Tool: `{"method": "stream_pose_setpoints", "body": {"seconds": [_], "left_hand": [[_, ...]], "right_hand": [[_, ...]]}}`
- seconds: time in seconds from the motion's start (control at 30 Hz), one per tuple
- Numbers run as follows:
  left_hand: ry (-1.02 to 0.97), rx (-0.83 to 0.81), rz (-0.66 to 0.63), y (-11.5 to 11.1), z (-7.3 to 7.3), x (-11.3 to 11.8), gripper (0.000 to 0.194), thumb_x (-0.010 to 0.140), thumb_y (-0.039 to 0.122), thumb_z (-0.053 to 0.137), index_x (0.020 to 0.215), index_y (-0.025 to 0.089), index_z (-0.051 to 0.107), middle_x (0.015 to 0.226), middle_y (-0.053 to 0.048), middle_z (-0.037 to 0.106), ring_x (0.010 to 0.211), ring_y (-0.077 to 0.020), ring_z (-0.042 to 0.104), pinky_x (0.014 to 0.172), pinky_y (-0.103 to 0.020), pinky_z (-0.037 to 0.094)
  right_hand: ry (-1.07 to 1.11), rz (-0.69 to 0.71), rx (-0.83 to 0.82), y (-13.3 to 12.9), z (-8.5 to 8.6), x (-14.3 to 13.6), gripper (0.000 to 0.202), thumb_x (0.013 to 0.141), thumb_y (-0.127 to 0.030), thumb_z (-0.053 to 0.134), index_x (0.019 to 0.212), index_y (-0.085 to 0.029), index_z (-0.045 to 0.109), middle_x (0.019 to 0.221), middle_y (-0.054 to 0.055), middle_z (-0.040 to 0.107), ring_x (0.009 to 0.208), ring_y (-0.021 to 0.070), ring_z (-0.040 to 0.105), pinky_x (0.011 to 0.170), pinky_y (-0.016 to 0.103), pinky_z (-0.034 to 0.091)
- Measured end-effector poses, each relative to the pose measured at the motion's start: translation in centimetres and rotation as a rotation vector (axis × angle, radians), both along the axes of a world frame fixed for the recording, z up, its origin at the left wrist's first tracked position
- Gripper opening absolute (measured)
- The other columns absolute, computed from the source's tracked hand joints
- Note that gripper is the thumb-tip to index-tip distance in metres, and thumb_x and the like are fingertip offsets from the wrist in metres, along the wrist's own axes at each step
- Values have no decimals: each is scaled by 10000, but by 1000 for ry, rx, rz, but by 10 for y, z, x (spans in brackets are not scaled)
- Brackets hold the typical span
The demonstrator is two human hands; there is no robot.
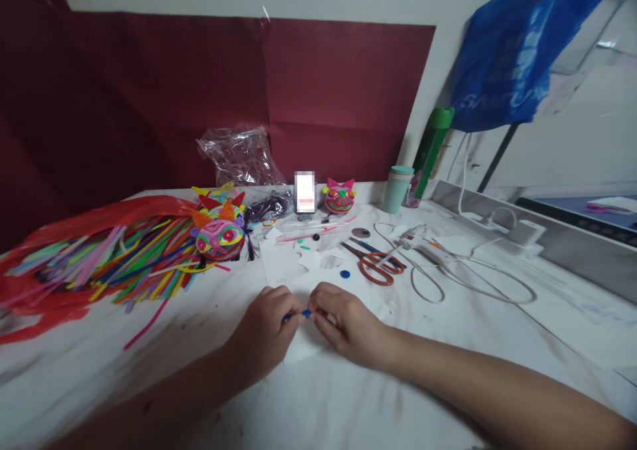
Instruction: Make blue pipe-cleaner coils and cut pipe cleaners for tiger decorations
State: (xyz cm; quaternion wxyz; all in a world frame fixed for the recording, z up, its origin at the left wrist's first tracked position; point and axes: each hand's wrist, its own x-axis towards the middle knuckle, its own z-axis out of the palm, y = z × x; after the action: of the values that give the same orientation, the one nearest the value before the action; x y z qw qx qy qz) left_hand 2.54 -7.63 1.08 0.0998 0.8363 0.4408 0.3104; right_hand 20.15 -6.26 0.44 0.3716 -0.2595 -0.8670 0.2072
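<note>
I hold a small blue piece [306,313] low in my view, over the white paper [308,348] on the tabletop [279,407]. My left hand [273,322] has it pinched in closed fingertips, and a bit of blue shows under those fingers too; whether it is all one piece I can't tell. My right hand [348,324] meets it from the other side, thumb and forefinger closed on it, so my two hands are nearly touching.

Counting the clock from my hands, a round blue disc [345,274] lies near, between one and two o'clock. At two o'clock are the orange-handled scissors [377,269], and past them a white looping cord [430,299].

At twelve, well apart from me, a phone-like panel with a blurred top [305,201] stands upright, with a pink-eared animal head [340,201] just to its right. The pale green cup [397,191] stands at one o'clock. Toward eleven sits a bright head with orange horns [219,237], and at ten the coloured strips [144,254] spread over red plastic [54,320].
</note>
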Motion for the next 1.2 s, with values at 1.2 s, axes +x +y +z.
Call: {"method": "stream_pose_setpoints", "body": {"seconds": [1.2], "left_hand": [[54, -40, -44, -1, -1, 1, 148, 744, 108, 437, 626, 188, 477, 662, -10, 544, 667, -155, 490, 638, -277, 380]], "right_hand": [[-141, 61, 30, 6, -2, 4, 109, 808, -85, 423, 787, -161, 498, 770, 61, 522, 687, 149, 486, 622, 258, 422]]}}
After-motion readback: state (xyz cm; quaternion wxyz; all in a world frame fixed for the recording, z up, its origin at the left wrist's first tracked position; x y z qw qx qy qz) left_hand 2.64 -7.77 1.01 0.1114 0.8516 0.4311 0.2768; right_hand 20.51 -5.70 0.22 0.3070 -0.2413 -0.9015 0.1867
